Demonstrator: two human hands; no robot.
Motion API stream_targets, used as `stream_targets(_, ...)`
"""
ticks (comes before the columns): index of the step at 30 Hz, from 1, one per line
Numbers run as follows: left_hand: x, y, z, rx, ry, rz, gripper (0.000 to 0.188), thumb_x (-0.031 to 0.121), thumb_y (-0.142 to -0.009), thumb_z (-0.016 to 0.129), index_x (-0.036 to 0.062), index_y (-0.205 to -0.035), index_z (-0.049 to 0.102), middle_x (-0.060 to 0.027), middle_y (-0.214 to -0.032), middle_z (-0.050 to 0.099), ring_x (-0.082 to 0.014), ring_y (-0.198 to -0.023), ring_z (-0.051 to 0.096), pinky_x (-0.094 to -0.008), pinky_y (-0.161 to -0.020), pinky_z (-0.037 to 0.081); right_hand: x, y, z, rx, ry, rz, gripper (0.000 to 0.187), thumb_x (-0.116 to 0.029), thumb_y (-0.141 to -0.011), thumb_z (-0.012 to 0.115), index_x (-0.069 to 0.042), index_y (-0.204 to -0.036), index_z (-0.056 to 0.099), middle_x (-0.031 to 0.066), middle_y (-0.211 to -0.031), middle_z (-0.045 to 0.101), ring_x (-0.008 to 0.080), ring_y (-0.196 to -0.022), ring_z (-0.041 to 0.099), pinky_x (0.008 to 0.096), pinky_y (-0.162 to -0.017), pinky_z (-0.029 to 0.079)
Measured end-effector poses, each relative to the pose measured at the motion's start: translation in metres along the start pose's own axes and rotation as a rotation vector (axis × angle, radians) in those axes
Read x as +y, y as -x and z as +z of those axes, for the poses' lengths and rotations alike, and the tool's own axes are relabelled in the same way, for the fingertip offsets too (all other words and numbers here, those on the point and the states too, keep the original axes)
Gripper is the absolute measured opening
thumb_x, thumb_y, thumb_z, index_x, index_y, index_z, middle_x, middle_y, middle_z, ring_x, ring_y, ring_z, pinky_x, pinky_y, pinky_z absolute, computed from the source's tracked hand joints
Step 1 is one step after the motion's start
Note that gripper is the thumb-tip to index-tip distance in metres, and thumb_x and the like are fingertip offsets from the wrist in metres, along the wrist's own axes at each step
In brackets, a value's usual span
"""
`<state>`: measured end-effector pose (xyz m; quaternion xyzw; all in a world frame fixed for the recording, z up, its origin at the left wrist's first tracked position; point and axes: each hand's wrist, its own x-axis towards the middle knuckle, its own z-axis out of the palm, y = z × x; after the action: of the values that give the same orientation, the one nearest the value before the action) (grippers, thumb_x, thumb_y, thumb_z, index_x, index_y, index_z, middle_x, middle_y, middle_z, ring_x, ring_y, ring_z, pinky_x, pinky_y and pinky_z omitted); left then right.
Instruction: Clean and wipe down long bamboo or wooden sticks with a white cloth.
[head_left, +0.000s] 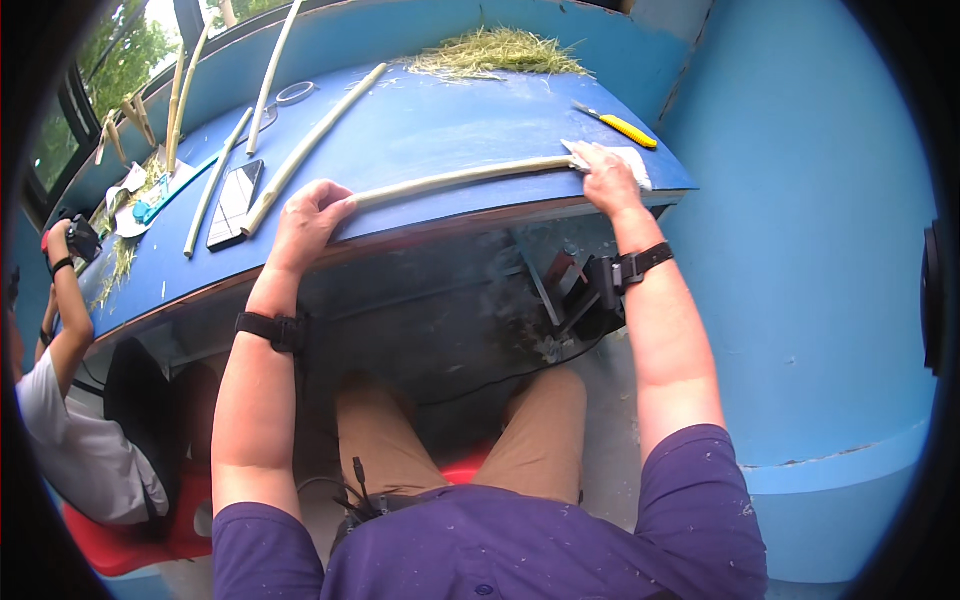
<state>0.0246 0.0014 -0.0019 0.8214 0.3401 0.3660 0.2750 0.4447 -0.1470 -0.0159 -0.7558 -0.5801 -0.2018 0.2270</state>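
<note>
A long pale-green peeled stick (460, 178) lies along the near edge of the blue table, between my two hands. My left hand (313, 215) pinches its left end, thumb and fingers closed. Around its right end my right hand (606, 180) is closed with a crumpled white cloth or tissue (637, 165), part of which spreads out beside the fingers on the table. Just beyond that hand lies a yellow utility knife (630, 130), blade out toward the upper left. A thicker pale stick (315, 143) slants away past my left hand.
A heap of green shavings (495, 52) lies at the table's back. Leftward are a phone (236, 203), a tape roll (295, 93), thin sticks (217, 183) and a teal tool (180, 188). A co-worker (75, 400) sits at the far left; a blue wall (820, 250) stands right.
</note>
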Motion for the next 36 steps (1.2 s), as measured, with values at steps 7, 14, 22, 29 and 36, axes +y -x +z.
stream_targets(7,-0.001,-0.002,0.0,-0.015,0.08,-0.055,0.019,0.017,-0.083,0.068,0.0012,-0.094,0.066,-0.007,-0.084,0.068,-0.0122,-0.077,0.062,-0.0268,-0.071,0.05,0.034,-0.002,0.002,-0.01,0.025,0.075,0.039,-0.003,-0.082,0.047,-0.011,-0.116,0.064,0.0098,-0.124,0.061,0.0257,-0.121,0.053,0.0386,-0.103,0.041)
stream_targets(14,0.0,-0.002,0.001,0.049,-0.044,0.048,0.017,0.011,-0.083,0.068,-0.0003,-0.096,0.065,-0.0068,-0.086,0.068,-0.0122,-0.08,0.063,-0.0263,-0.074,0.049,-0.016,0.005,0.005,0.027,-0.002,0.015,0.043,-0.003,-0.078,0.05,-0.013,-0.118,0.063,0.0131,-0.12,0.062,0.0302,-0.116,0.055,0.0406,-0.099,0.044)
stream_targets(22,-0.002,-0.001,0.002,0.059,-0.081,0.103,0.015,0.014,-0.082,0.068,0.0023,-0.091,0.065,-0.0113,-0.086,0.067,-0.0217,-0.082,0.064,-0.032,-0.075,0.049,-0.18,0.004,0.017,-0.082,-0.074,-0.145,0.045,-0.003,-0.074,0.053,-0.015,-0.117,0.061,0.0149,-0.103,0.065,0.0335,-0.096,0.062,0.044,-0.085,0.05)
stream_targets(29,-0.011,0.0,0.002,0.035,-0.045,0.156,0.013,0.014,-0.083,0.066,0.0021,-0.087,0.066,-0.0135,-0.083,0.065,-0.0237,-0.079,0.062,-0.0341,-0.073,0.048,-0.287,0.005,0.013,-0.133,-0.135,-0.263,0.031,-0.01,-0.078,0.056,-0.01,-0.109,0.061,0.0129,-0.104,0.065,0.0305,-0.1,0.061,0.0426,-0.087,0.045)
stream_targets(36,-0.011,0.003,-0.002,0.044,-0.041,0.15,0.013,0.014,-0.083,0.066,0.0019,-0.087,0.066,-0.0126,-0.081,0.064,-0.0224,-0.078,0.062,-0.0329,-0.072,0.048,-0.228,0.003,0.001,-0.167,-0.165,-0.232,0.043,-0.004,-0.078,0.053,-0.015,-0.119,0.059,0.0148,-0.109,0.064,0.0338,-0.1,0.06,0.0443,-0.087,0.049)
